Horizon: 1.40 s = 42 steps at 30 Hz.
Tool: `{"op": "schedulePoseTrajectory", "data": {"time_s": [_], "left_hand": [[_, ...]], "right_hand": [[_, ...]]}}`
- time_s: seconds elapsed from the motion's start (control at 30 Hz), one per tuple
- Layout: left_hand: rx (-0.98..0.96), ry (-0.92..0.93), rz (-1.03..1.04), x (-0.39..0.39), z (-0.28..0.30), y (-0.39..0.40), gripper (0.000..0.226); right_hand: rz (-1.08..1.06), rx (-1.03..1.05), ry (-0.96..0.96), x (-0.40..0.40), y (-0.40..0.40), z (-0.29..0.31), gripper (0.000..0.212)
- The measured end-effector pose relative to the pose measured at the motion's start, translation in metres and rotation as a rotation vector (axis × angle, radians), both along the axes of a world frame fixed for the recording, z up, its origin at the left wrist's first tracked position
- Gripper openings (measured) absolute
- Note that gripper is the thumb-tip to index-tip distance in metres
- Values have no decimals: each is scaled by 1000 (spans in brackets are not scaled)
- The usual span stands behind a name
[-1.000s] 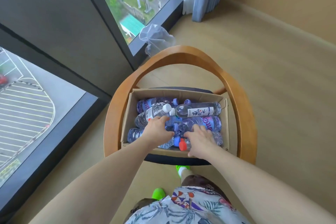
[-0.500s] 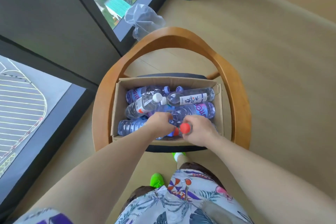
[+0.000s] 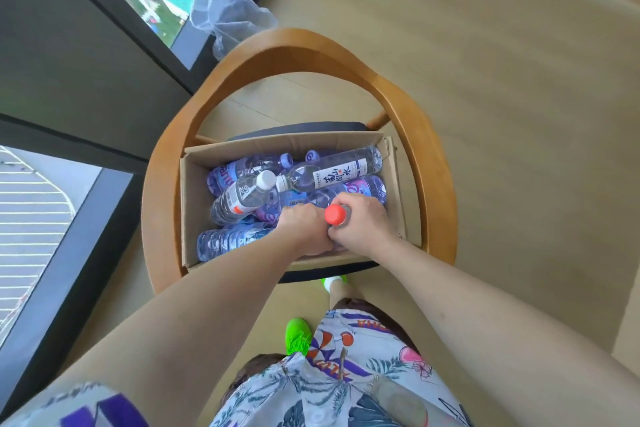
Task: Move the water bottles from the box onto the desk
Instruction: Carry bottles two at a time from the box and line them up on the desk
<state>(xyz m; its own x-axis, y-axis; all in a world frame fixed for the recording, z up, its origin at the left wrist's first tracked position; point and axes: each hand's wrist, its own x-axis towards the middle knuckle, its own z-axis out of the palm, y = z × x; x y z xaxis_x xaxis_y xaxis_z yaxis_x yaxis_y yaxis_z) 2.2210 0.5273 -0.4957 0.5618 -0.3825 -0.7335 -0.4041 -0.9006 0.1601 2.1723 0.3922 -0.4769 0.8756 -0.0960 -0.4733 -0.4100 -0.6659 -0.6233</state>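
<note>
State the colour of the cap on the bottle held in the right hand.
Red-orange cap, clearest in the head view, gripped by the right hand.

One cardboard box (image 3: 194, 218) sits on one wooden chair (image 3: 429, 163). At least six water bottles show in it, though hands hide part of the pile: one red-capped bottle (image 3: 335, 214), one white-capped bottle (image 3: 242, 199), one bottle with a white label (image 3: 332, 170), and three or more purple-tinted bottles (image 3: 232, 243). Two hands reach in. One plastic bag (image 3: 228, 17) lies behind.

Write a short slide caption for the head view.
Right hand grips a red-capped bottle in the cardboard box; left hand reaches beside it.
</note>
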Motion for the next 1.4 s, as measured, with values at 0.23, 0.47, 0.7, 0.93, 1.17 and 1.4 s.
{"op": "schedulePoseTrajectory", "data": {"time_s": [0.23, 0.47, 0.7, 0.93, 1.17, 1.4], "left_hand": [[-283, -67, 192, 6, 35, -11, 34], [-715, -157, 802, 18, 76, -14, 30], [-893, -120, 1282, 35, 118, -6, 26], [-749, -19, 1693, 66, 150, 67, 37], [-1024, 494, 2186, 23, 179, 181, 83], [-1174, 346, 2545, -49, 198, 247, 80]], "right_hand": [[-200, 73, -59, 24, -11, 36, 18], [-470, 225, -145, 48, -20, 75, 26], [-534, 401, -181, 74, 1, 110, 28], [-439, 529, -83, 110, 50, 137, 26], [-223, 644, 94, 121, 144, 149, 21], [128, 549, 171, 77, 231, 157, 26]]}}
